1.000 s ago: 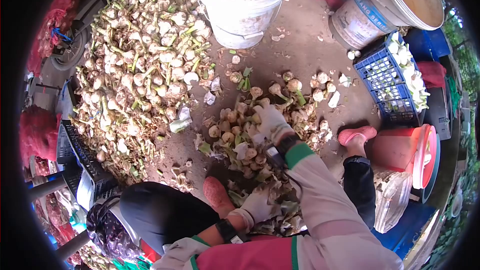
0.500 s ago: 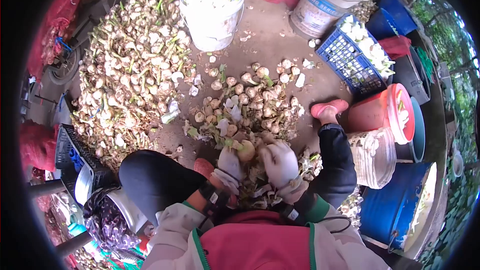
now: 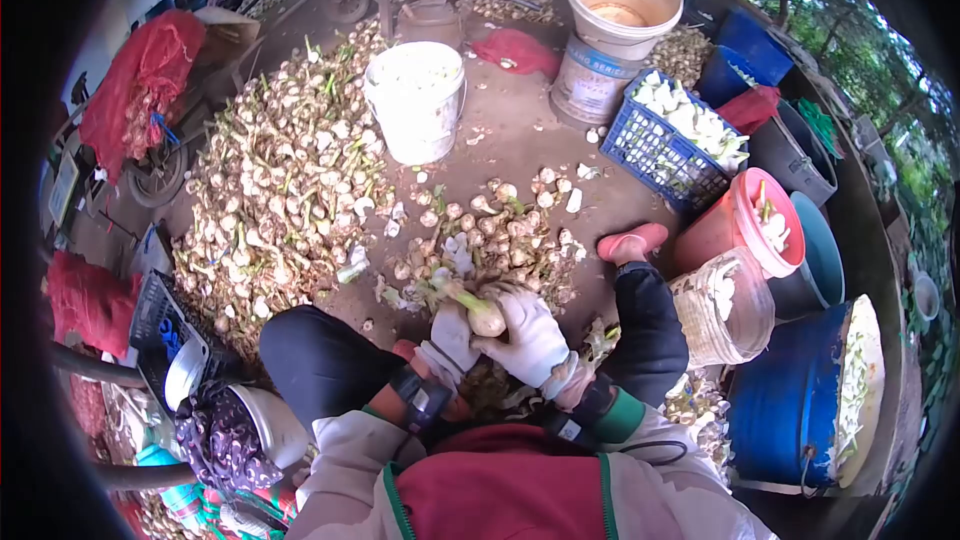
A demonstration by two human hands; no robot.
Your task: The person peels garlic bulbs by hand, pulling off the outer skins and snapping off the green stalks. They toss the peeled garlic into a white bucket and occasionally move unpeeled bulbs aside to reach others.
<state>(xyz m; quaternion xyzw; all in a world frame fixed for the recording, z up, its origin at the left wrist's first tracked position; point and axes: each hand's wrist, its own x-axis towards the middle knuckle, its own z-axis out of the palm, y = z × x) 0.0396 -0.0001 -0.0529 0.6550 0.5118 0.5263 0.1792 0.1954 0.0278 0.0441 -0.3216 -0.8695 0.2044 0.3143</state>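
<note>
Between my two gloved hands is a pale garlic bulb (image 3: 487,320) with a thick green stem pointing up and left. My left hand (image 3: 452,340) is closed on it from the left, near the stem. From the other side, my right hand (image 3: 532,332) curls its fingers round the bulb. The undersides of both hands' grip are hidden. Just beyond the hands lies a small heap of untrimmed bulbs (image 3: 515,240) with dry roots and skins. Loose pale peelings (image 3: 458,255) rest at its near left edge.
A large pile of bulbs (image 3: 280,200) spreads at left. A white bucket (image 3: 415,110) stands ahead. To the right are stacked buckets (image 3: 600,70), a blue crate (image 3: 655,155) of white pieces, a pink bucket (image 3: 715,225), a woven container (image 3: 720,310) and a blue drum (image 3: 785,400).
My hands have come up slightly and closed together round the bulb, whose stem now shows clearly. My right hand was blurred by motion before. The head view has tilted up.
</note>
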